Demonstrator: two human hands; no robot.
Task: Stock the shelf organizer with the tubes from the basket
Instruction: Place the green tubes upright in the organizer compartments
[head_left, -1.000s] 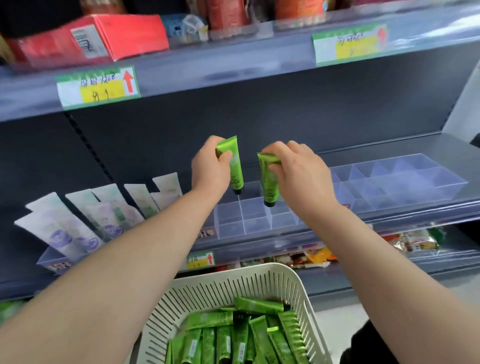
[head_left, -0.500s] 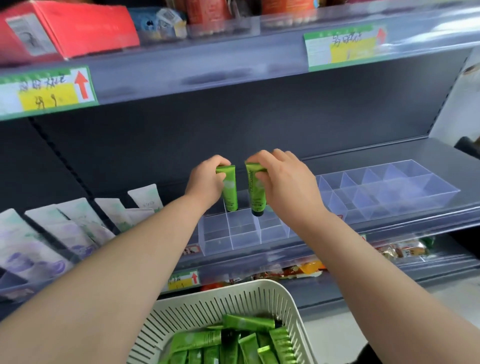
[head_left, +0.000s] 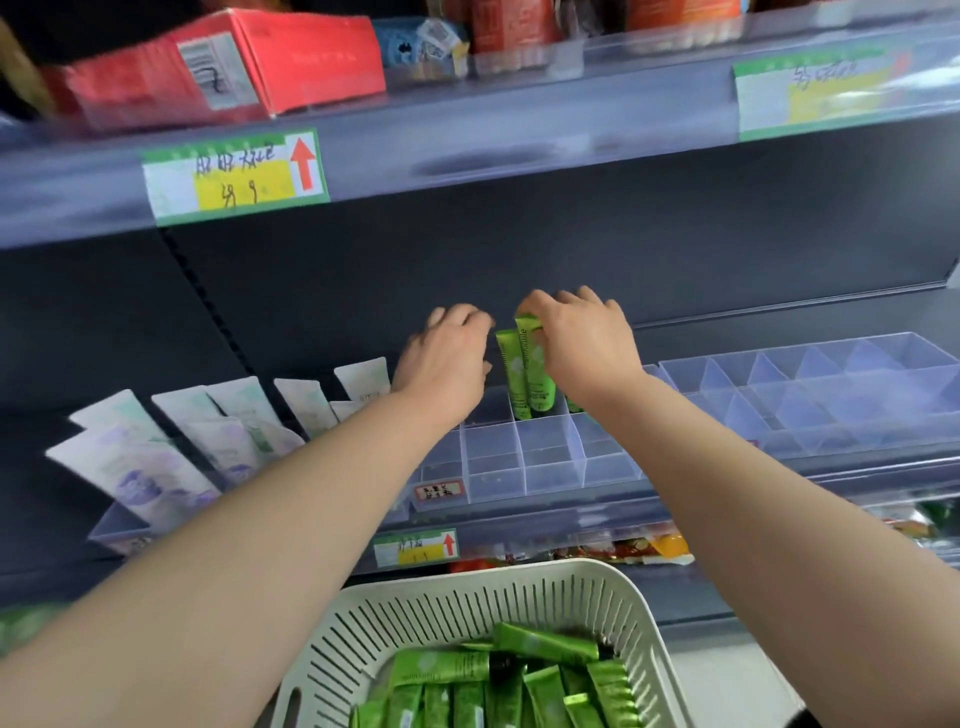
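Green tubes (head_left: 524, 376): likely light, soft-walled, slick; best pinched at flat crimped end. Two stand cap-down in back row of clear organizer (head_left: 524, 462); more lie in basket (head_left: 467, 603). Right hand (head_left: 582, 338) pinches one tube's top. Left hand (head_left: 447, 358) empty, fingers loose. A sec ago both hands held tubes above the slots; left has since let go.

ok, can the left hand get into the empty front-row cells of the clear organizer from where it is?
Probably yes. The left hand looks free, hovering above the organizer; its front cells are open-topped and empty. Both green tubes stand further back, by the right hand.
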